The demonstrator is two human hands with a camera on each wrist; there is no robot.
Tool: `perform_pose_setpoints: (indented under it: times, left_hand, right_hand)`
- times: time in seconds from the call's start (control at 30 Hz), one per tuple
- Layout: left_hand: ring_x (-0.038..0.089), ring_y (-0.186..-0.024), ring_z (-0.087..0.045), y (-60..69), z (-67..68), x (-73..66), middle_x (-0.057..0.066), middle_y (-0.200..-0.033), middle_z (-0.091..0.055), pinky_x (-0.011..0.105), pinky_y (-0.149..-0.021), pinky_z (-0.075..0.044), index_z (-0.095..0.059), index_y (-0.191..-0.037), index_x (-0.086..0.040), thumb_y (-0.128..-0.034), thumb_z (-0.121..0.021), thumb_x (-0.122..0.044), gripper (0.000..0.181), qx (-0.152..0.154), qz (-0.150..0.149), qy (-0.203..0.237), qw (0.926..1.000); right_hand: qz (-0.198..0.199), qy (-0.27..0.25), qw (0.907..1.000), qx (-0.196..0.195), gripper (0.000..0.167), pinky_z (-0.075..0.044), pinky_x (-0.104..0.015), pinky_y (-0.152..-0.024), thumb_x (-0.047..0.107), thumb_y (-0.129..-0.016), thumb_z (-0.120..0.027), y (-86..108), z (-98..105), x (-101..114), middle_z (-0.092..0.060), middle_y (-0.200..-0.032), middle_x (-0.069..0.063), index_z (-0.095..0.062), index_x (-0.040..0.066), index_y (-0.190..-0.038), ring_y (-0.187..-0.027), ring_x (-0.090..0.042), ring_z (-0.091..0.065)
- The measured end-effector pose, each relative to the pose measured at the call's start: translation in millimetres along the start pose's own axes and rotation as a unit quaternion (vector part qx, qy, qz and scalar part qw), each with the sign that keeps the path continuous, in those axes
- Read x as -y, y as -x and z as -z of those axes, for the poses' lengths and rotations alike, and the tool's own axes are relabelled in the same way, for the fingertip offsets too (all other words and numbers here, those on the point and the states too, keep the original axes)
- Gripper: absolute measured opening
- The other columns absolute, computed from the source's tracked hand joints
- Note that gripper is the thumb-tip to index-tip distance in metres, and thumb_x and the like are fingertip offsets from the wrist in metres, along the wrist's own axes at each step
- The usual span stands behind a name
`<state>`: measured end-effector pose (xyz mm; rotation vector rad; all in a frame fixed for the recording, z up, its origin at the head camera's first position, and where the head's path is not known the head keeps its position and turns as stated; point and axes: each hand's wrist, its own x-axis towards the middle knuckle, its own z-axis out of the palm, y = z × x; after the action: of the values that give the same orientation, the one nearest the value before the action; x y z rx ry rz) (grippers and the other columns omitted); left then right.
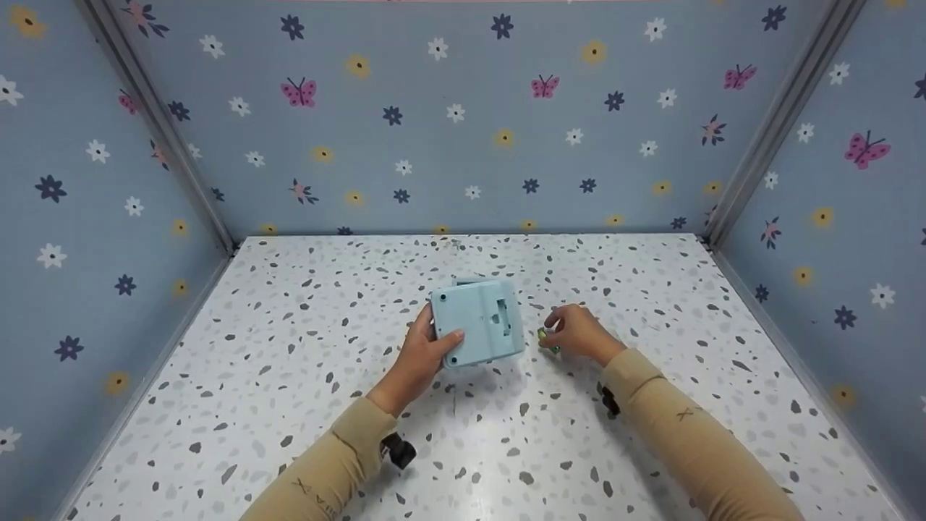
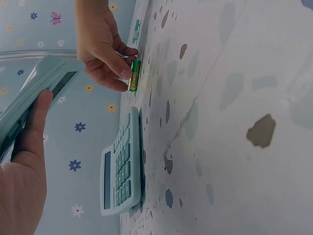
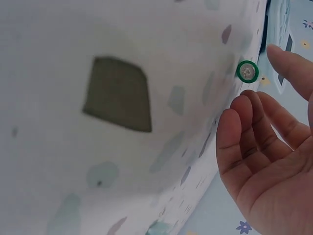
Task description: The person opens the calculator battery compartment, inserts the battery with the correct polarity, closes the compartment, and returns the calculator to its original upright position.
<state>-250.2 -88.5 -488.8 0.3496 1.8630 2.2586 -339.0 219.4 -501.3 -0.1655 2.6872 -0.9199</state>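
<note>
My left hand [image 1: 419, 351] grips a light-blue calculator [image 1: 470, 322] above the table. Its back faces up, showing an open slot [image 1: 504, 317] near the right edge. Beside it, my right hand [image 1: 579, 334] bends its fingers around a small green battery [image 2: 135, 76] at the tabletop. In the right wrist view the battery's round end [image 3: 248, 72] shows between thumb and fingertips, with gaps around it. A second light-blue calculator [image 2: 122, 164] lies keys up on the table, mostly hidden in the head view beneath the held one.
A small light-blue piece [image 2: 136, 32] lies on the table beyond the right hand in the left wrist view. The speckled white table [image 1: 325, 304] is bounded by flowered blue panels [image 1: 434, 94] at the back and both sides.
</note>
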Motion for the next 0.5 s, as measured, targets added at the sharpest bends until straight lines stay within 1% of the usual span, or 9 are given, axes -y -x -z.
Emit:
perform_pose_setpoints:
  times: [0.2,0.4,0.5]
  left_hand:
    - [0.044,-0.153,-0.049,0.1,0.7,0.5,0.021,-0.172,-0.040,0.054,-0.119,-0.052,-0.019,-0.173,-0.018,-0.1098,-0.062,-0.013,0.077,-0.004,0.000,-0.011,0.9999]
    - [0.044,-0.154,-0.048,0.2,1.2,0.6,0.021,-0.172,-0.039,0.055,-0.119,-0.052,-0.018,-0.172,-0.019,-0.1100,-0.062,-0.012,0.076,-0.002,0.001,-0.003,1.0000]
    - [0.044,-0.153,-0.049,-0.1,1.7,1.1,0.022,-0.171,-0.040,0.054,-0.118,-0.053,-0.018,-0.172,-0.017,-0.1102,-0.061,-0.011,0.076,-0.001,-0.003,-0.004,1.0000]
  right_hand:
    - [0.003,0.003,1.0000,0.003,0.033,-0.061,-0.031,-0.077,0.016,-0.092,-0.086,-0.9,-4.4,0.8,-0.075,-0.109,-0.013,-0.077,-0.001,-0.120,-0.089,-0.018,-0.070]
    - [-0.007,0.008,0.9999,-0.004,0.024,-0.060,-0.031,-0.077,0.012,-0.092,-0.085,-2.1,-7.3,2.7,-0.076,-0.103,-0.011,-0.079,0.000,-0.112,-0.088,-0.019,-0.069]
    - [-0.006,0.012,0.9999,-0.007,0.019,-0.058,-0.029,-0.074,0.010,-0.091,-0.085,-2.8,-7.7,4.1,-0.075,-0.099,-0.010,-0.079,0.001,-0.107,-0.086,-0.018,-0.067]
